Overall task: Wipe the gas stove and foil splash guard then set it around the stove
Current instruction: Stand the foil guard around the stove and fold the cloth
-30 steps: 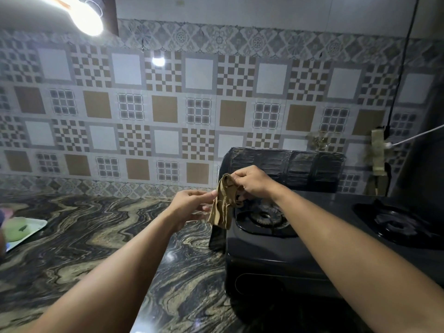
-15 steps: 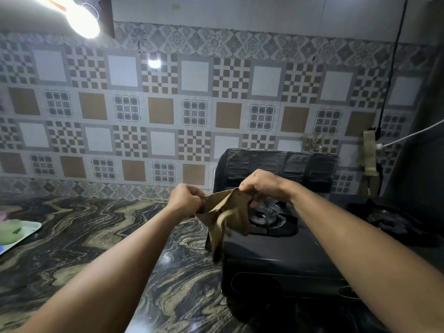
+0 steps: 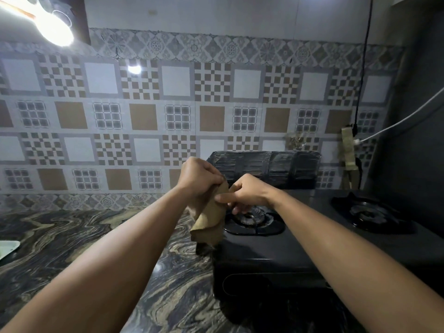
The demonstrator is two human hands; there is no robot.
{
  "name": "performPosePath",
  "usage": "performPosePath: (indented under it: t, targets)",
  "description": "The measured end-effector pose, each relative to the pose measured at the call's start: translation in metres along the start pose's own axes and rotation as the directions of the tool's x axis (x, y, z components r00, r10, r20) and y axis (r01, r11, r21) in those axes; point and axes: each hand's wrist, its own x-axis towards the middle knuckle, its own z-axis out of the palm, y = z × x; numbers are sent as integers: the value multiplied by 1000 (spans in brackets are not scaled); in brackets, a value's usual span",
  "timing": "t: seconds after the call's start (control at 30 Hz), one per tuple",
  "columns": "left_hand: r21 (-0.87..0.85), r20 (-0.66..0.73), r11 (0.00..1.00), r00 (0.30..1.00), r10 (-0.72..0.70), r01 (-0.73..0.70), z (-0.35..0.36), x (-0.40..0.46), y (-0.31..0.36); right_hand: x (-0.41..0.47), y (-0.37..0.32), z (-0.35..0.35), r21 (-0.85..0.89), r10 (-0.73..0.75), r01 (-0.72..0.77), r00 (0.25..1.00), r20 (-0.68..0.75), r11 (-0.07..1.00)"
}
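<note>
A black two-burner gas stove [image 3: 300,251] stands on the marbled counter at the right. Its left burner [image 3: 254,219] is partly hidden by my hands; the right burner [image 3: 370,212] is in full view. The dark foil splash guard [image 3: 266,169] stands folded upright behind the stove, against the tiled wall. A brown cloth [image 3: 211,219] hangs above the stove's left edge. My left hand [image 3: 198,176] grips its top. My right hand [image 3: 245,192] pinches the cloth's upper right edge, close against the left hand.
The dark marbled counter [image 3: 79,236] stretches to the left. A white tray edge [image 3: 8,247] shows at the far left. A power strip [image 3: 348,150] with a white cable hangs on the wall at the right. A bright lamp [image 3: 55,30] shines at top left.
My hands have come close together and risen slightly, and the cloth that was spread between them now hangs folded in a narrower bundle. The view has tilted slightly.
</note>
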Motion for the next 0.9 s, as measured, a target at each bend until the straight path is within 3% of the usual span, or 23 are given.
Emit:
performPosePath:
  t: [0.13, 0.37, 0.5, 0.57, 0.73, 0.9]
  targets:
    - [27, 33, 998, 998, 47, -48, 8, 8, 11, -3, 6, -7, 44, 37, -36, 999, -27, 998]
    - [60, 45, 985, 986, 159, -161, 47, 27, 12, 5, 27, -45, -94, 42, -69, 962, -268, 993]
    - [6, 256, 982, 950, 180, -188, 73, 34, 14, 8, 40, -89, -139, 8, -64, 930, -367, 988]
    - [73, 356, 976, 919, 169, -207, 88, 42, 15, 7, 51, -114, -152, -21, -44, 916, -400, 987]
    - [89, 276, 989, 957, 91, -120, 126, 80, 26, 4, 95, -168, -180, -69, 0, 922, -381, 984]
    - [59, 239, 977, 953, 184, -203, 162, 117, 49, 2, 136, -211, -136, -71, 5, 875, -479, 991]
